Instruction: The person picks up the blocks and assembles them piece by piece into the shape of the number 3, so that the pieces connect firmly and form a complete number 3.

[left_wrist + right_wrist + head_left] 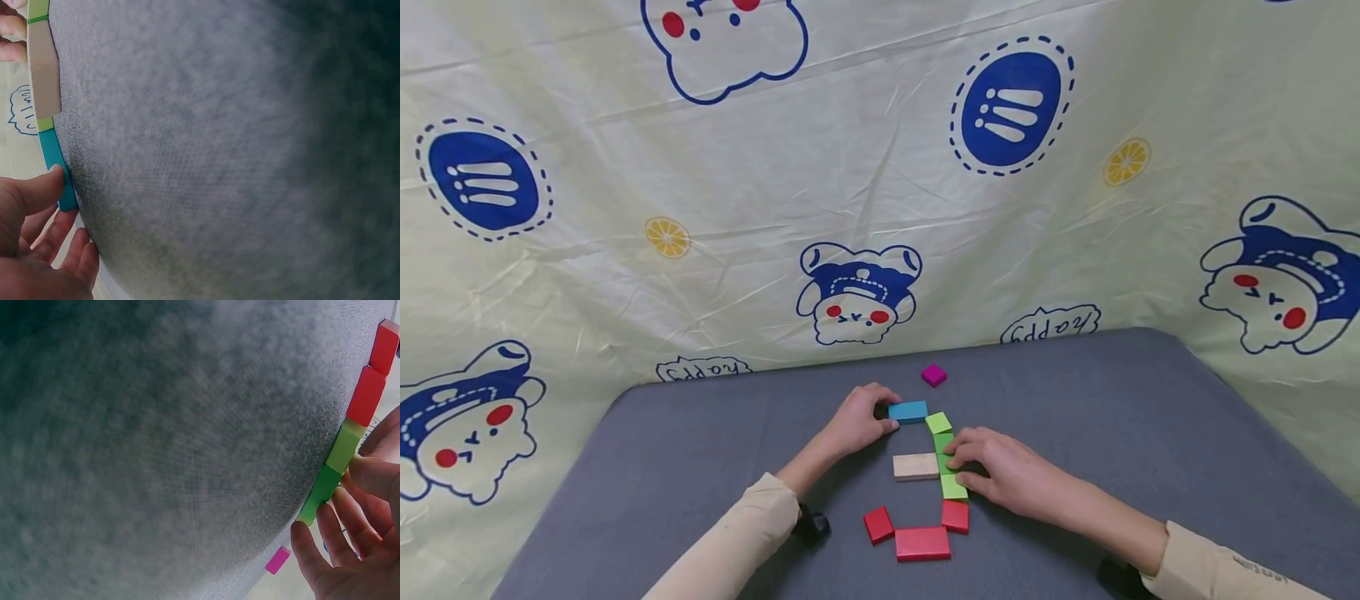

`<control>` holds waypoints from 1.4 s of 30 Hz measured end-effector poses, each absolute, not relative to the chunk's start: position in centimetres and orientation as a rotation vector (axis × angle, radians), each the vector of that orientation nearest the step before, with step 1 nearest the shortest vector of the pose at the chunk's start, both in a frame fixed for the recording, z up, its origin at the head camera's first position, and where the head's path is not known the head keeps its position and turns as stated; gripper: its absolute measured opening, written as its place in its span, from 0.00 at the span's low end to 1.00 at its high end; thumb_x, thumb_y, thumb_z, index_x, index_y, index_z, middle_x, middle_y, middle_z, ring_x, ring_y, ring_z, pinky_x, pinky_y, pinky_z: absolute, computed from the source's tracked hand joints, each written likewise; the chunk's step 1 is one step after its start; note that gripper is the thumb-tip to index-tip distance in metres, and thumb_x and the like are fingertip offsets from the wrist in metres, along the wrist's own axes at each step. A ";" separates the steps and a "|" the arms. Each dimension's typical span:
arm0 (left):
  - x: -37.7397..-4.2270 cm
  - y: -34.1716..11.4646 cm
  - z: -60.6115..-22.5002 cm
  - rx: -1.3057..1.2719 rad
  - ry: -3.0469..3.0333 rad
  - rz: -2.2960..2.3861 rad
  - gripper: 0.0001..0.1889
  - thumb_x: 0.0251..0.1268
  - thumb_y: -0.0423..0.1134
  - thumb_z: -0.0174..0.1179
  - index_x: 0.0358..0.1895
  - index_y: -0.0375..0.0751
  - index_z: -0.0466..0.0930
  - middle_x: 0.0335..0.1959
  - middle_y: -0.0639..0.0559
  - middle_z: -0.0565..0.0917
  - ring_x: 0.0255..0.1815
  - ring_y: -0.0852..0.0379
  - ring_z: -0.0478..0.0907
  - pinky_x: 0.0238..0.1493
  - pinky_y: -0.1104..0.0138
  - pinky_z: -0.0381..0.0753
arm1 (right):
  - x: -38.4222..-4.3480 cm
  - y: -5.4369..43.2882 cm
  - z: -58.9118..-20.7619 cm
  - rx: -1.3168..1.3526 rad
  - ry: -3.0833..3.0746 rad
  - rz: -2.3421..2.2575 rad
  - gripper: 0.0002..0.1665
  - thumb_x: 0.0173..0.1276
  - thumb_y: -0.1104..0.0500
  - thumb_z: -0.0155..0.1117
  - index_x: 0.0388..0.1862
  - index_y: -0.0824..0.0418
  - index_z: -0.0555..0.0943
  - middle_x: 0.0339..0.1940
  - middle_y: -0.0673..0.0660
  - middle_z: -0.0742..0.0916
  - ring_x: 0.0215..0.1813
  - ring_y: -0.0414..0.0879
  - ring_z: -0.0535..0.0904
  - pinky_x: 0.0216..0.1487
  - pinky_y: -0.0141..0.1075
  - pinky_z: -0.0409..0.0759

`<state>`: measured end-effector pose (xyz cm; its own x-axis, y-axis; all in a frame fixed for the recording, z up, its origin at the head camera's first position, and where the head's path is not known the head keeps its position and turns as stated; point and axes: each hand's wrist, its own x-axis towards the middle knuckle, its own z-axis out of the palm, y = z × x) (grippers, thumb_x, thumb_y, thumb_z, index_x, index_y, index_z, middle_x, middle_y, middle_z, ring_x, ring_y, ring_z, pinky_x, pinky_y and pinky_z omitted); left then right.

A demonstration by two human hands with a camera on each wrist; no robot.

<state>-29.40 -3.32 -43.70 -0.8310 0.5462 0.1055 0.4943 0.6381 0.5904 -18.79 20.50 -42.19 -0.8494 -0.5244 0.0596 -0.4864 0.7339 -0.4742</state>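
My left hand [859, 417] pinches the left end of a blue block [908, 412] between thumb and fingers; in the left wrist view the thumb rests along the blue block [56, 159]. From the blue block's right end a column of light and dark green blocks [945, 443] runs toward me. My right hand [1006, 469] lies along the right side of this column, its fingertips touching the green blocks [326, 483]. A plain wooden block [916, 467] meets the column from the left. Below the column sits a red block [956, 517].
A longer red block [922, 544] lies nearest me, with a tilted small red block [878, 525] at its upper left. Toward the back stands a magenta block [933, 375] on the grey tabletop [700, 467]. A printed cloth [880, 192] hangs behind the table.
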 end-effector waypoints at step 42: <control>-33.6 1.9 -42.8 0.571 2.736 1.182 0.18 0.65 0.40 0.66 0.55 0.36 0.80 0.48 0.46 0.83 0.48 0.51 0.77 0.51 0.60 0.77 | -18.8 20.6 -41.9 -0.865 2.844 -0.764 0.11 0.63 0.59 0.72 0.45 0.54 0.87 0.50 0.47 0.82 0.55 0.47 0.76 0.56 0.49 0.76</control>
